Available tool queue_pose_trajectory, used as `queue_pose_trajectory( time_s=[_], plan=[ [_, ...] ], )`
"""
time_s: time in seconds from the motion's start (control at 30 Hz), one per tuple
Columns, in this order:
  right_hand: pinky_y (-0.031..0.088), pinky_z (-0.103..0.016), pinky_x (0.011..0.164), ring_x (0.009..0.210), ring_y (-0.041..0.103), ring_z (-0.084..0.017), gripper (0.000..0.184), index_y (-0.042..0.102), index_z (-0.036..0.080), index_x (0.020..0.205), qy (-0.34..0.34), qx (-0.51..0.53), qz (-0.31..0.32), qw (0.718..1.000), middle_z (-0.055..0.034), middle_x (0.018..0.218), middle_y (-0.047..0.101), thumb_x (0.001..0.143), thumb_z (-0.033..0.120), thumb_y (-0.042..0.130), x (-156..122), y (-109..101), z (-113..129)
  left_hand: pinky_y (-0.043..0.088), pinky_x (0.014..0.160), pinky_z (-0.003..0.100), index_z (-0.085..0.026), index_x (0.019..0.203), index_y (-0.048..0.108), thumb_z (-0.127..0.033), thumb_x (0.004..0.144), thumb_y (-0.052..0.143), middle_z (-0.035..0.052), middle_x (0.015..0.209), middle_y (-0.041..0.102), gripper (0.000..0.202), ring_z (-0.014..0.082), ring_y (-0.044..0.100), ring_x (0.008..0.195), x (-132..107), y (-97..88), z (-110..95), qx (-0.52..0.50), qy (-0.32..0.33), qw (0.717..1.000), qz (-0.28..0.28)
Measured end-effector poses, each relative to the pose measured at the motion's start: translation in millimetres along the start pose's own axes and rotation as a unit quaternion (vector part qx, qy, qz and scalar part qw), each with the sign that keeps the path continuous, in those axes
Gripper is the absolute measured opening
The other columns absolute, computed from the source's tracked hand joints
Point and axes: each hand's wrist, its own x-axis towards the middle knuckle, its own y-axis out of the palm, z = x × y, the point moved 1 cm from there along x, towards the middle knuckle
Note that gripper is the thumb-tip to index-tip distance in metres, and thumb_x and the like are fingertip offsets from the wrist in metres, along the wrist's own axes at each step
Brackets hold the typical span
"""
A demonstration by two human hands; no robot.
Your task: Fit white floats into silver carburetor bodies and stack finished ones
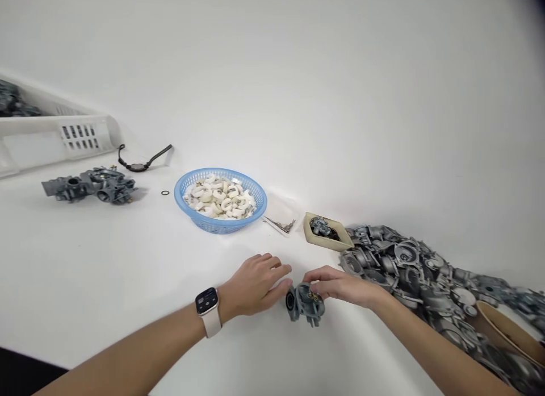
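Observation:
My right hand (pixel 336 286) has its fingers and thumb closed on a grey metal carburetor body (pixel 310 305), just above the white table. The round bore faces left and the open bowl side, with small brass parts inside, faces me. Close to its left side is my left hand (pixel 259 285), thumb and fingers apart, with nothing visible between them. Whether the left thumb tip touches the carburetor body I cannot tell. A smartwatch (pixel 207 302) with a pale strap is on my left wrist.
A blue basket (pixel 193 214) holds white ring-like floats. Right of it are a clear tray (pixel 293 205) with thin pins, a beige box (pixel 327 241) and a heap of metal parts (pixel 395 265). Assembled carburetors (pixel 91 186), a black watch (pixel 138 167) and a white crate (pixel 34 149) lie left.

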Motion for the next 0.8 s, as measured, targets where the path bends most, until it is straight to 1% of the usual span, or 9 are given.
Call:
queue_pose_trajectory(
  time_s=[0.03,0.1,0.17,0.33,0.4,0.5,0.57,0.67,0.8],
  plan=[
    [0.051,-0.028,0.075,0.076,0.06,-0.015,0.039,0.066,0.012,0.095,-0.007,0.014,-0.003,1.0,-0.0055,0.087,0.062,0.078,0.047,0.071,3.6,1.3,-3.2,0.049,0.08,0.037,-0.022,0.123,0.057,-0.049,0.102,0.044,0.0064,0.102,0.066,0.037,0.023,0.063,0.093,-0.3,-1.0,-1.9,-0.003,0.004,1.0,0.002],
    [0.052,-0.028,0.073,0.074,0.06,-0.014,0.039,0.065,0.013,0.096,-0.017,0.029,-0.004,0.999,-0.005,0.087,0.062,0.078,0.047,0.071,9.1,3.9,-6.1,0.049,0.082,0.037,-0.023,0.125,0.056,-0.068,0.088,0.057,0.0063,0.103,0.065,0.058,0.0242,0.063,0.094,-0.5,-1.5,-4.9,-0.003,0.01,1.0,0.007],
    [0.053,-0.027,0.071,0.072,0.06,-0.013,0.036,0.065,0.014,0.097,-0.022,0.043,0.0,0.999,-0.0042,0.089,0.061,0.08,0.044,0.07,11.7,6.2,-6.3,0.049,0.082,0.037,-0.023,0.125,0.056,-0.076,0.079,0.062,0.0053,0.103,0.066,0.07,0.0242,0.063,0.093,-0.6,0.1,-6.8,0.005,0.021,1.0,0.01],
    [0.054,-0.028,0.074,0.078,0.062,-0.016,0.035,0.069,0.017,0.104,0.017,0.016,-0.015,1.0,-0.0063,0.096,0.063,0.082,0.044,0.068,10.8,7.1,-0.2,0.047,0.076,0.034,-0.021,0.123,0.055,-0.066,0.092,0.052,0.0042,0.099,0.067,0.055,0.0217,0.063,0.088,-0.6,7.4,-7.9,0.044,0.056,0.997,0.018],
    [0.054,-0.029,0.077,0.081,0.062,-0.017,0.037,0.07,0.019,0.108,0.033,-0.032,-0.024,0.999,-0.0074,0.098,0.063,0.083,0.045,0.066,9.1,4.9,8.2,0.047,0.073,0.033,-0.02,0.12,0.056,-0.064,0.094,0.051,0.0041,0.096,0.067,0.052,0.0216,0.064,0.086,-0.7,8.9,-7.7,0.049,0.055,0.997,0.016],
    [0.052,-0.03,0.08,0.087,0.063,-0.019,0.04,0.071,0.019,0.109,0.03,-0.147,0.011,0.989,-0.0093,0.099,0.065,0.091,0.052,0.058,7.6,-1.7,29.0,0.046,0.069,0.033,-0.018,0.118,0.056,-0.065,0.094,0.05,0.0043,0.092,0.067,0.052,0.0221,0.064,0.083,-1.1,9.8,-7.4,0.049,0.053,0.997,0.005],
    [0.05,-0.031,0.081,0.092,0.064,-0.021,0.047,0.07,0.021,0.112,0.021,-0.233,-0.008,0.972,-0.0107,0.106,0.066,0.095,0.059,0.049,8.5,-8.6,46.9,0.045,0.067,0.033,-0.018,0.117,0.056,-0.066,0.094,0.049,0.0045,0.091,0.067,0.054,0.0222,0.064,0.081,-1.6,10.8,-7.1,0.047,0.055,0.997,-0.002],
    [0.048,-0.032,0.084,0.095,0.063,-0.021,0.05,0.067,0.025,0.117,-0.028,-0.336,-0.125,0.933,-0.009,0.113,0.066,0.098,0.063,0.042,15.6,-16.5,78.4,0.044,0.064,0.034,-0.017,0.116,0.057,-0.066,0.094,0.048,0.0035,0.089,0.066,0.054,0.0215,0.063,0.079,-2.2,13.3,-6.4,0.05,0.059,0.997,-0.008],
    [0.047,-0.031,0.08,0.095,0.062,-0.021,0.038,0.069,0.025,0.109,-0.173,-0.416,-0.229,0.863,-0.0063,0.111,0.068,0.098,0.054,0.047,40.0,-6.5,124.9,0.044,0.063,0.035,-0.018,0.115,0.058,-0.066,0.094,0.048,0.0026,0.089,0.066,0.053,0.0205,0.062,0.077,-2.4,15.8,-5.8,0.048,0.054,0.997,-0.014]
  ],
)
